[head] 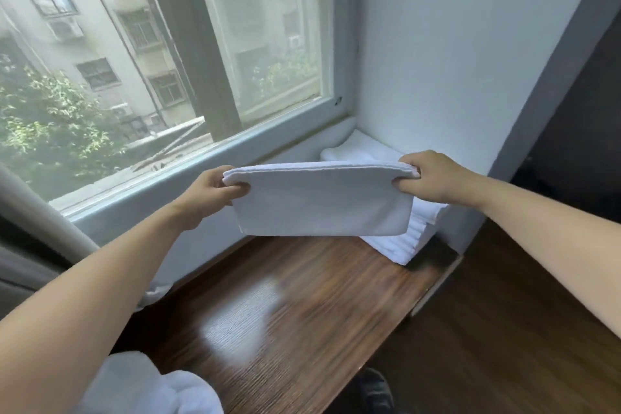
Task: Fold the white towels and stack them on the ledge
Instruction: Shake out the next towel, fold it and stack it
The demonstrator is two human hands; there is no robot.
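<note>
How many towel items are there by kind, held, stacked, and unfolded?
Held towel, gripped by left hand and right hand: 1
Stack on the ledge: 1, layers uncountable
Unfolded heap: 1
Total: 3

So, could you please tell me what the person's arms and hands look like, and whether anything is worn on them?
Both arms are bare as far as the view shows: no sleeves in sight on either forearm. The left hand and the right hand wear no gloves, and no watch, bracelet or ring shows on the wrists or the visible fingers. No markings can be seen on either arm.
</note>
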